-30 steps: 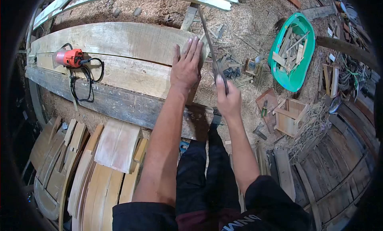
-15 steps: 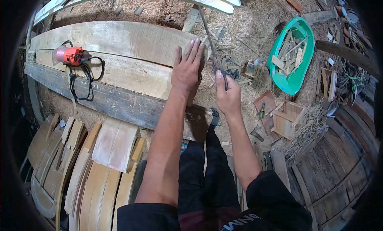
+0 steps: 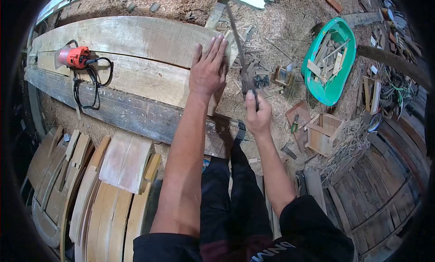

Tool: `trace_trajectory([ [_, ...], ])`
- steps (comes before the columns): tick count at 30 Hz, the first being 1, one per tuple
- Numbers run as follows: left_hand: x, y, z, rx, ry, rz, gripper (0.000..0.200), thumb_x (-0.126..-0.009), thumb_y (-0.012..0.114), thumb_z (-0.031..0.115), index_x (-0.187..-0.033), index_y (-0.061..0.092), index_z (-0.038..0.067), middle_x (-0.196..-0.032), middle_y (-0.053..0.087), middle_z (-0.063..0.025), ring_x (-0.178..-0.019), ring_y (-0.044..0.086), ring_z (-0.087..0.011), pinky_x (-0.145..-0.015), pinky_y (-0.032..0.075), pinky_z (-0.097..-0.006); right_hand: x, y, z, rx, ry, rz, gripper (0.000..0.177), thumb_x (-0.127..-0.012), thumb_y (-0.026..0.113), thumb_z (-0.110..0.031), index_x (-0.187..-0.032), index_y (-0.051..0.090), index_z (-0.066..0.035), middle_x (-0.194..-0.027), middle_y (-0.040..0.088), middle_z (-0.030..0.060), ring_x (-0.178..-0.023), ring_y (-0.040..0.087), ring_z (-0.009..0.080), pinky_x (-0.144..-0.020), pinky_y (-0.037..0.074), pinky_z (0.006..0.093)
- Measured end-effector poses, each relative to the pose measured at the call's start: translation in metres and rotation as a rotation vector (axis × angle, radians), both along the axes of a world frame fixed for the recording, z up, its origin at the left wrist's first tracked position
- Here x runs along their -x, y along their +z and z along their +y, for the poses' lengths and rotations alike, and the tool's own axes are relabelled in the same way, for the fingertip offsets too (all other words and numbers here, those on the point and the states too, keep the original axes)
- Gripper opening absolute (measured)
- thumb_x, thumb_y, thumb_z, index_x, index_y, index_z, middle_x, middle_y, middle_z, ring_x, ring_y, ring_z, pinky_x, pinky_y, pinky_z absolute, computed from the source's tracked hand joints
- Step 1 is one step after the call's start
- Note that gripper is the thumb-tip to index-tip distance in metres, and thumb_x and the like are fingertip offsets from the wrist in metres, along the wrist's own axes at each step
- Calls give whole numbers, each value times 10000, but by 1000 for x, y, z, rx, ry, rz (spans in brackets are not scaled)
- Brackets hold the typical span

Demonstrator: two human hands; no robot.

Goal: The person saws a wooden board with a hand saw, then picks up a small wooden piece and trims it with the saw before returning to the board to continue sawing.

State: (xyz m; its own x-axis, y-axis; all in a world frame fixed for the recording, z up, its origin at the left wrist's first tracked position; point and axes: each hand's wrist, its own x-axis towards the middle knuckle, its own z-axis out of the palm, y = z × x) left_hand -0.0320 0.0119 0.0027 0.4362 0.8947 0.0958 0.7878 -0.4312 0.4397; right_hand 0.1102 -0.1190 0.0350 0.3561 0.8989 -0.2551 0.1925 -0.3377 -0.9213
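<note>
My left hand lies on the right end of a wide, pale wooden board, fingers stretched out. In my right hand is the dark handle of a handsaw, gripped with the thumb on top. Its long, narrow-looking blade points away from me, just right of the board's end. Below that board lies a second pale plank, with a dark gap between them. Both rest on a weathered grey beam.
An orange power tool with a coiled black cord sits on the planks at left. A green tub of wood scraps stands at right, above a small wooden box and pliers. Shaped wooden panels lean at lower left.
My right hand and the saw have shifted slightly down, toward me. My left hand stays on the board. The whole view has shifted a little up and left.
</note>
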Motion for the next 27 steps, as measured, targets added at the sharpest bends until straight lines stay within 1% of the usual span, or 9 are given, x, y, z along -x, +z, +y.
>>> trace_trajectory([
  [3,1,-5,0,-38,-7,40,647,-889,516,75,-1517,368,119,-1536,425,-75,-1423,397,-226,-1205,222,-480,1,-6,-24,78,8,49,392,-998,578,-301,-736,547,-12,-580,400,6,-572,391,81,-501,334,311],
  [6,1,-9,0,-52,-5,51,644,-890,502,67,-1518,367,115,-1537,423,-75,-1428,390,-223,-1206,222,-483,-2,-13,-24,105,28,7,401,-994,586,-314,-739,550,-6,-571,399,8,-563,397,85,-499,348,319],
  [9,1,-10,0,-95,8,132,606,-901,492,119,-1500,397,112,-1553,407,-16,-1427,387,-172,-1218,213,-443,-3,-11,10,72,33,32,410,-989,593,-334,-752,563,-1,-561,414,13,-556,407,90,-501,365,326],
  [12,-1,-10,-1,-106,16,139,589,-908,468,112,-1493,404,95,-1548,414,-38,-1424,394,-181,-1216,215,-444,3,-20,-12,20,17,-28,416,-988,592,-342,-750,567,-1,-560,434,21,-558,413,91,-504,371,329],
  [14,1,-10,2,-114,-2,119,586,-909,461,107,-1492,405,89,-1544,418,-50,-1423,396,-188,-1213,220,-448,1,-30,-32,48,25,7,421,-991,589,-340,-739,565,-3,-553,448,27,-554,420,93,-501,372,330],
  [17,1,-10,0,-107,-15,117,582,-910,455,104,-1490,405,79,-1547,413,-57,-1427,392,-193,-1210,227,-451,1,-9,-11,95,16,42,425,-995,585,-339,-739,567,0,-555,456,23,-552,443,94,-503,376,328],
  [20,0,-10,0,-111,-4,138,582,-910,452,102,-1490,403,73,-1554,403,-58,-1433,381,-196,-1210,230,-453,4,-23,13,28,29,0,419,-999,580,-340,-762,585,6,-559,458,16,-552,453,91,-510,380,321],
  [24,1,-11,1,-92,-8,114,582,-915,448,102,-1494,397,76,-1567,382,-56,-1441,369,-197,-1210,229,-453,8,-8,-33,-56,-37,48,389,-998,580,-325,-796,609,7,-556,472,22,-542,448,94,-504,384,327],
  [27,1,-13,0,-108,-11,119,580,-918,448,102,-1496,395,79,-1575,370,-54,-1442,366,-201,-1210,229,-457,-5,-18,1,65,35,47,395,-996,584,-326,-798,600,15,-561,475,19,-548,446,87,-505,379,314],
])
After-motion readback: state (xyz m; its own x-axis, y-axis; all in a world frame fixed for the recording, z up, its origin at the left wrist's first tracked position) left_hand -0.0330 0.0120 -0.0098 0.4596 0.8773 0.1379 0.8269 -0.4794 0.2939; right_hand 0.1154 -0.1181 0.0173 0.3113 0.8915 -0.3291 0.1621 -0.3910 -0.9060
